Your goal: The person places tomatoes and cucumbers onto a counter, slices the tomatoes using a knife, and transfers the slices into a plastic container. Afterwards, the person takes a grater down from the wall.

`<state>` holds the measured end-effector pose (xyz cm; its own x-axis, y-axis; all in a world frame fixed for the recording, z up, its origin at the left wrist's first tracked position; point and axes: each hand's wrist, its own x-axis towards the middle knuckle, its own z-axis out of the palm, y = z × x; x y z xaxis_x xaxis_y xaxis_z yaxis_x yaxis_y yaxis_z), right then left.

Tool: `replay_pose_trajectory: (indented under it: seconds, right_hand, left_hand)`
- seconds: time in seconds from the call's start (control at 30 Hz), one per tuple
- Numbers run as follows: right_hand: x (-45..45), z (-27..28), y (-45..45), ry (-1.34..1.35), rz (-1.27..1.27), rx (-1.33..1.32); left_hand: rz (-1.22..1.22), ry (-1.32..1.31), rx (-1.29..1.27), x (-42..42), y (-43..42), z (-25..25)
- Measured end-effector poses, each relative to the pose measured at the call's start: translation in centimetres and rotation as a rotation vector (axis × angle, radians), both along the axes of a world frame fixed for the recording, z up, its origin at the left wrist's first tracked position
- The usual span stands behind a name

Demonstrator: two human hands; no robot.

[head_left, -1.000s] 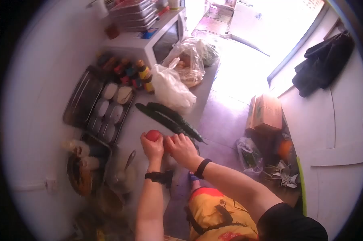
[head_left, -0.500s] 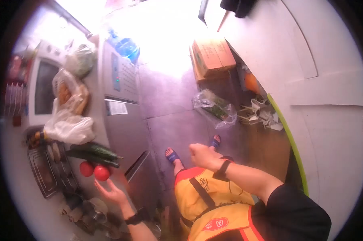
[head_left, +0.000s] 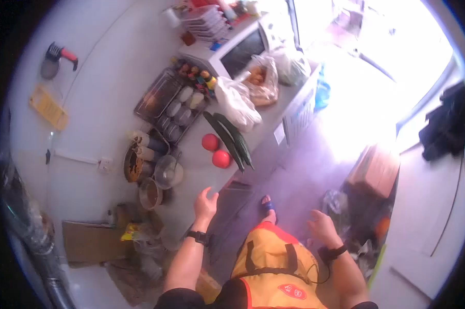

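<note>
Tomatoes (head_left: 210, 142) and cucumbers (head_left: 225, 139) lie whole, set down near the counter's (head_left: 196, 177) front edge; our left hand (head_left: 205, 208) has a spread, empty grip, our right hand (head_left: 324, 228) loosely uncurled, apparently empty.

left hand (head_left: 205, 207): loosely spread | right hand (head_left: 323, 227): loosely bent | arms (head_left: 185, 263): forward, well apart

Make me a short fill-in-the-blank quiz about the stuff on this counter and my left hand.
The number of tomatoes on the counter is ____.
Between the tomatoes and the white plastic bag lie two long green ____.
Your left hand is holding ____.

Missing words: two; cucumbers; nothing.
</note>
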<state>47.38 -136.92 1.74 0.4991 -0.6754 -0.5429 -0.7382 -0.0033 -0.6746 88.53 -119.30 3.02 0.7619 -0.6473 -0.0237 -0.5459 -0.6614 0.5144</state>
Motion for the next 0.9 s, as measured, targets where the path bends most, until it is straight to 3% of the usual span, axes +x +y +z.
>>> replay_pose_trajectory:
  seconds: [0.23,0.3,0.33,0.37,0.43,0.57,0.6,0.63,0.7,0.77,0.83,0.9]
  right_hand:
    - [13.0,3.8,-6.4,-0.01,0.166,-0.184]
    - [16.9,4.8,-7.6,0.004,0.289,-0.215]
    - [17.3,0.4,-9.0,-0.164,0.649,-0.516]
    - [18.7,1.8,-9.8,-0.151,0.646,-0.539]
    - [22.6,6.3,-10.8,0.066,0.428,-0.377]
    - [23.6,8.8,-17.7,0.168,0.597,-0.251]
    - [22.9,10.3,-20.0,0.03,0.504,-0.085]
    - [21.8,10.9,-22.5,0.029,0.501,-0.093]
    - [21.3,11.8,-28.5,-0.144,0.66,-0.446]
    - [23.7,18.7,-34.6,0.056,0.626,-0.482]
    - [25.8,22.5,-43.3,-0.061,0.617,-0.611]
    - [29.6,27.7,-53.7,-0.362,0.609,-0.609]
  left_hand:
    - [-0.087,-0.025,-0.039,4.5,-6.5,-1.8]
    - [-0.102,0.06,-0.017,4.7,-8.5,0.3]
    - [-0.11,0.058,-0.046,4.8,-9.4,0.8]
    - [-0.198,-0.023,0.031,4.8,-10.2,1.4]
    - [-0.293,-0.112,0.087,5.5,-11.6,1.9]
    - [-0.25,-0.165,0.105,5.8,-13.1,1.2]
    - [-0.227,-0.097,0.042,6.3,-13.1,1.2]
    - [-0.198,-0.036,-0.019,6.4,-13.2,1.4]
    - [-0.206,-0.073,-0.099,6.4,-13.1,2.0]
    - [-0.187,-0.154,-0.17,6.3,-11.7,0.2]
    - [-0.08,-0.15,-0.216,5.3,-11.0,0.3]
    - [0.025,-0.125,-0.276,3.9,-10.5,1.6]
